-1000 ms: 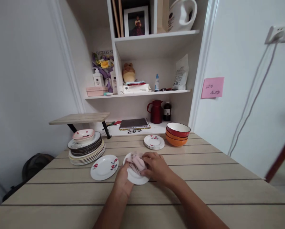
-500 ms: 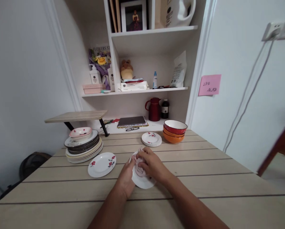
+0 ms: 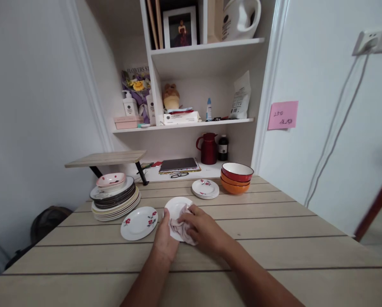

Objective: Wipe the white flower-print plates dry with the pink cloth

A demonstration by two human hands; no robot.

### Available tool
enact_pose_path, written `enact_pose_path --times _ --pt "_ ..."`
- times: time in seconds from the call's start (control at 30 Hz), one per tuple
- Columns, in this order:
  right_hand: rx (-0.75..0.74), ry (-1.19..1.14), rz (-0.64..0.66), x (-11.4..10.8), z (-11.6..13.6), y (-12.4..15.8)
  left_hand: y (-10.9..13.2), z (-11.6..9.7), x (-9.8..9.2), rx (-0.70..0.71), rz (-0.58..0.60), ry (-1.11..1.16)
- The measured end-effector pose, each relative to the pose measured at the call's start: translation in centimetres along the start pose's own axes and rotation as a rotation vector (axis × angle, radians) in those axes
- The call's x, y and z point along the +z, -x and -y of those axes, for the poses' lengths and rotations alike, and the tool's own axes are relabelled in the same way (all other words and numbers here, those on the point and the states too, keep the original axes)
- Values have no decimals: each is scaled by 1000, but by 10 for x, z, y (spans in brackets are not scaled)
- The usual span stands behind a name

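Note:
A small white plate (image 3: 175,206) is tilted above the middle of the table. My left hand (image 3: 165,237) grips its left and lower edge, thumb on the rim. My right hand (image 3: 204,227) holds a crumpled pale pink cloth (image 3: 182,230) against the plate's face, on its lower right part. To the left of my left hand lies a white plate with red flowers (image 3: 139,223). Behind my right hand is a short stack of small flowered plates (image 3: 205,188).
At the left, a tall stack of plates (image 3: 116,206) bears a pink-rimmed bowl (image 3: 110,181) beside a small raised wooden shelf (image 3: 105,158). Red and orange bowls (image 3: 236,179) stand stacked at the back right. Behind are a red jug (image 3: 208,149) and dark bottle (image 3: 222,148).
The held plate has moved left and away from me, showing more of its upper face. The cloth and my right hand have shifted to its lower right part. The camera view has shifted slightly.

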State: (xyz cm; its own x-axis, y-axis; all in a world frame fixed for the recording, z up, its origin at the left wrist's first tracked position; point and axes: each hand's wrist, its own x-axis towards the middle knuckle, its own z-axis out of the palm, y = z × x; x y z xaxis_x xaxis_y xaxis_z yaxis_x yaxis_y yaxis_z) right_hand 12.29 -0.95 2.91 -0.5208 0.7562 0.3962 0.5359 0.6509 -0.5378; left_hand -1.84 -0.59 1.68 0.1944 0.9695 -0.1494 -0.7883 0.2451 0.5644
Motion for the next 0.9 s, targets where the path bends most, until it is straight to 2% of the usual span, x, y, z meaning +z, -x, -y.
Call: enact_pose_path --times 0.13,0.3,0.43,0.57,0.7,0.8,0.9 --pt "11 35 -62 3 0 -4 -1 10 1 -120 31 -44" --pt "179 183 -109 -7 -17 -8 -3 18 1 -157 58 -33" --pt "260 257 -5 -11 -17 -4 -2 12 -2 -98 32 16" --pt "134 232 102 -2 0 0 0 4 -3 -40 -7 4" --pt "-13 160 8 7 11 -2 2 7 -1 -110 -3 -35" --pt "5 184 -96 4 6 -8 3 14 1 -163 82 -30" --pt "90 234 -152 -6 -4 -11 1 18 2 -170 112 -23"
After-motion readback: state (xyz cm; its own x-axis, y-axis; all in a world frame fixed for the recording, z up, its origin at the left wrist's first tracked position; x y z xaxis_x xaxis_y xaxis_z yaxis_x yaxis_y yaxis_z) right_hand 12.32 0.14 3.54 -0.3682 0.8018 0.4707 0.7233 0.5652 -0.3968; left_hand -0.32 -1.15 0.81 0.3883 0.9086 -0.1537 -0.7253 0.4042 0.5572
